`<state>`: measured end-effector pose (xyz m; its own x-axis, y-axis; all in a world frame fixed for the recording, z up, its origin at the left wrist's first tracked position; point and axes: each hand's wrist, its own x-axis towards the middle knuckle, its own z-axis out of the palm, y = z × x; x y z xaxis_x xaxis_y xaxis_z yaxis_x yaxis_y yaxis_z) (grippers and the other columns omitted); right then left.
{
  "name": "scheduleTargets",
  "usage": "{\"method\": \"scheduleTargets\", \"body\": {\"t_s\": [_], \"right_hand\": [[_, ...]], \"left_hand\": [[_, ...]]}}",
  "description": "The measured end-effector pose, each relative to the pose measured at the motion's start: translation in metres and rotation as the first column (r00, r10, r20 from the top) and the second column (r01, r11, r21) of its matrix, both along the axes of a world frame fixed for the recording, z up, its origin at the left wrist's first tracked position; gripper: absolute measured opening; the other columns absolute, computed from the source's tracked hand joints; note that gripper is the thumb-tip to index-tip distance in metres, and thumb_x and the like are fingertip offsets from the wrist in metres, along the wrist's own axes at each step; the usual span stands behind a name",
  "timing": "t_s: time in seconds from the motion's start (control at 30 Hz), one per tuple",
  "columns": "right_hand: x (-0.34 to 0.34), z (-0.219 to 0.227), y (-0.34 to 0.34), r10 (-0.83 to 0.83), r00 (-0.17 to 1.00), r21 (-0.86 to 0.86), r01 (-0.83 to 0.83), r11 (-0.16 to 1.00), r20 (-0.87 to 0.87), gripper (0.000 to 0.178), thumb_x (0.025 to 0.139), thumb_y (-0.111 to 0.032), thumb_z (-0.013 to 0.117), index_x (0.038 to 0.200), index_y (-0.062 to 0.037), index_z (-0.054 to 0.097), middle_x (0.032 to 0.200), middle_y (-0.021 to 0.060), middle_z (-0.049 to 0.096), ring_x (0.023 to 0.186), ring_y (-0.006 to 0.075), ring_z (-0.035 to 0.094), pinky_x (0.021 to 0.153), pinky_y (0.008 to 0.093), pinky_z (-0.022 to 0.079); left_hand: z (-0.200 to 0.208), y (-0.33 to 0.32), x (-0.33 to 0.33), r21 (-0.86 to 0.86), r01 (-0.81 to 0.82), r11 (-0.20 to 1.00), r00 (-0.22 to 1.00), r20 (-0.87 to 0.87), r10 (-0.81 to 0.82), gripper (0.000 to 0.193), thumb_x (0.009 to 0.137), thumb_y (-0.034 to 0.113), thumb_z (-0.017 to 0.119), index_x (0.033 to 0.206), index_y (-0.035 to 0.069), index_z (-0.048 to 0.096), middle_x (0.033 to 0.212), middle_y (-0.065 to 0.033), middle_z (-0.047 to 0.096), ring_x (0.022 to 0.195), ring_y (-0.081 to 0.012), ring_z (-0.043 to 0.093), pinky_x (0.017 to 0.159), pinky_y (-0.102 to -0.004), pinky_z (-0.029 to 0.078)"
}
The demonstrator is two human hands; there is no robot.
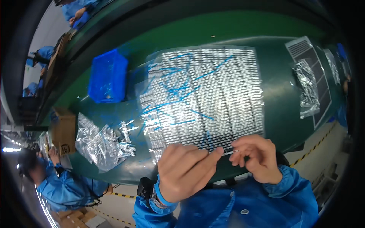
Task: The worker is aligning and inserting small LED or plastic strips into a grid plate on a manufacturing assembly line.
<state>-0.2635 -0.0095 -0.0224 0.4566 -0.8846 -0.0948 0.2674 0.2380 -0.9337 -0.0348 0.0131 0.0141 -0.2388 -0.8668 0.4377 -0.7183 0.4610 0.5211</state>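
Observation:
Near the front edge of the table, my left hand [186, 171] is closed, its thumb and forefinger pinching one end of a small thin silvery metal piece [229, 152]. My right hand [259, 156] curls its fingers around the other end, which is partly hidden. Just beyond both hands lies a large clear-covered sheet [228, 95] carrying dense rows of shiny silvery parts. Thin blue strips [178, 91] are scattered over its left half, some crossing one another.
A blue plastic bin [108, 78] stands at the far left. Clear bags of metal parts lie left [99, 142] and right [307, 85], the right one on a printed sheet. Beside the left bag is a cardboard box [64, 129]. A person in blue [68, 186] works at lower left; others are farther back.

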Motion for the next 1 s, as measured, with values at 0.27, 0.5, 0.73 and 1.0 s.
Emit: {"method": "scheduleTargets", "body": {"t_s": [0.27,0.5,0.73,1.0], "right_hand": [[-0.018,-0.003,-0.003,-0.161,0.937,-0.328,0.053,0.943,-0.311,0.015,0.089,0.001,0.078,0.103,0.0014,0.074,0.093,0.0115,0.076,0.080,0.0157,0.073,0.070,0.0282,0.058],[-0.017,0.003,-0.001,-0.296,0.871,-0.561,0.029,0.828,-0.392,0.018,0.081,0.001,0.082,0.098,-0.0017,0.077,0.087,0.0093,0.076,0.072,0.0173,0.072,0.064,0.0278,0.056],[-0.031,0.001,-0.008,-0.128,0.899,-0.363,-0.037,0.931,-0.419,0.013,0.085,-0.002,0.081,0.097,-0.0010,0.076,0.084,0.0085,0.075,0.068,0.0141,0.069,0.061,0.0261,0.053],[-0.028,0.002,-0.007,-0.064,0.909,-0.314,-0.076,0.946,-0.412,0.008,0.089,-0.002,0.077,0.097,-0.0004,0.076,0.083,0.0082,0.072,0.065,0.0133,0.065,0.059,0.0267,0.050]], "left_hand": [[-0.019,-0.003,-0.039,0.129,0.084,0.988,0.984,-0.165,-0.062,0.031,0.073,0.008,0.087,0.104,0.006,0.082,0.086,-0.0041,0.073,0.070,-0.0187,0.066,0.063,-0.0320,0.048],[-0.011,0.005,-0.045,0.634,0.140,0.761,0.844,-0.478,0.243,0.018,0.089,0.007,0.082,0.104,0.000,0.078,0.085,-0.0092,0.078,0.074,-0.0112,0.072,0.066,-0.0240,0.054],[-0.012,0.002,-0.043,0.674,0.165,0.720,0.839,-0.480,0.257,0.008,0.091,0.005,0.079,0.096,0.000,0.076,0.082,-0.0065,0.075,0.069,-0.0091,0.067,0.062,-0.0234,0.051],[-0.014,0.000,-0.044,0.642,0.212,0.737,0.827,-0.520,0.215,0.007,0.090,0.004,0.078,0.095,0.002,0.075,0.082,-0.0047,0.071,0.066,-0.0081,0.062,0.058,-0.0225,0.047]]}}
